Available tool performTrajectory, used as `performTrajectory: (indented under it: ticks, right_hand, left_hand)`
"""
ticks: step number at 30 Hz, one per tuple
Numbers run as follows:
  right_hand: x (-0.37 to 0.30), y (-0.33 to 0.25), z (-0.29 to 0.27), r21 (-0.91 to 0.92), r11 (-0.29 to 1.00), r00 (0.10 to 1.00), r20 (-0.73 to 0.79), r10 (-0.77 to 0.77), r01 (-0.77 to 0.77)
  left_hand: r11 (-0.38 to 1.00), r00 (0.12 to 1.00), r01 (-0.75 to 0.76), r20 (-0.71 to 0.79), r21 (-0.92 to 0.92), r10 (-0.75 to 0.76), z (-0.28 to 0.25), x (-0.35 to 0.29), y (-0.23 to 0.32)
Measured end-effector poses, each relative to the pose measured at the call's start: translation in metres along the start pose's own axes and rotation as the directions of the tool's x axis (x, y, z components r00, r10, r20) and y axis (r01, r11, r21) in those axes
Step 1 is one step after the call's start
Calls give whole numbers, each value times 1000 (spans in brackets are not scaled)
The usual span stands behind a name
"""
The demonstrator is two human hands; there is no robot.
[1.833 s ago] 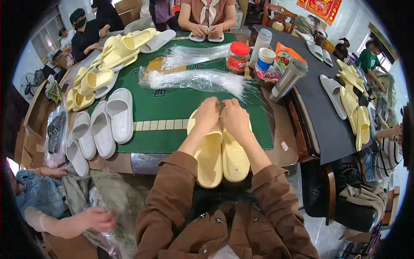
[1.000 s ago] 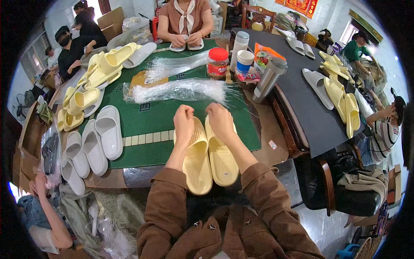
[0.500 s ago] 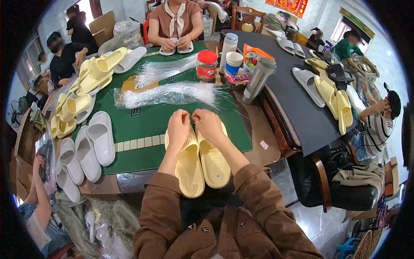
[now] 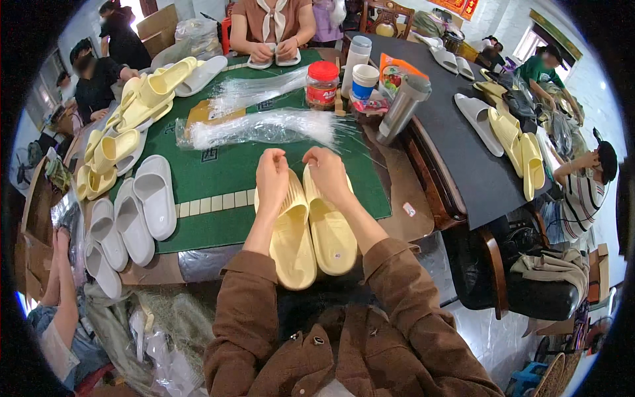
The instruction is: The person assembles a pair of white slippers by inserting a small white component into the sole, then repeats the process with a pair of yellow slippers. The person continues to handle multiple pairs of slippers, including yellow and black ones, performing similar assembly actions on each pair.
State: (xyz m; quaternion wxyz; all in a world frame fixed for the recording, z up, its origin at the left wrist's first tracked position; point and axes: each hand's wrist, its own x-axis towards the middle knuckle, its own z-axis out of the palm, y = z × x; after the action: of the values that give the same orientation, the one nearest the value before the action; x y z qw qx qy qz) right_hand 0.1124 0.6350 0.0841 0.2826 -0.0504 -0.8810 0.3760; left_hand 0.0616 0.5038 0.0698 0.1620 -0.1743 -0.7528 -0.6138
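Note:
A pair of pale yellow slippers, the left one (image 4: 294, 255) and the right one (image 4: 335, 245), lies side by side at the table's near edge, heels toward me. Over the toe end of the left slipper is my left hand (image 4: 272, 177), its fingers curled in. My right hand (image 4: 327, 173) hovers above the other slipper's toe, fingers bent together. A small gap separates the hands; whatever thin thing may be between their fingertips is too small to make out. Beyond them, a bundle of thin white plastic ties (image 4: 271, 129) lies in a clear bag on the green mat (image 4: 198, 172).
Grey slippers (image 4: 154, 198) and stacked yellow slippers (image 4: 116, 151) line the left side. A red-lidded jar (image 4: 322, 86), a paper cup (image 4: 364, 83) and a steel flask (image 4: 402, 109) stand at the far right. Opposite, a person (image 4: 274, 26) handles slippers. A black chair (image 4: 529, 278) stands right.
My hands have drawn a little apart from each other above the slippers. The whole view has shifted slightly, and the slippers appear a bit higher in it.

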Motion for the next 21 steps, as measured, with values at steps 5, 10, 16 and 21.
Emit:
performTrajectory:
  ticks: [5,10,16,21]
  right_hand:
    - [0,4,1,1,1000,999,-17,-30,30]
    - [-1,-2,-2,11,1000,998,53,12,-13]
    - [-3,-5,-3,40,999,998,53,-29,27]
    - [-3,-1,1,10,1000,1000,-14,-28,28]
  left_hand:
    - [986,958,62,267,156,-103,-2,-1,11]
    - [975,952,47,286,219,-110,-5,-3,16]
    - [969,956,34,276,244,-103,-3,-2,8]
    - [991,977,60,196,116,-82,-3,0,-1]
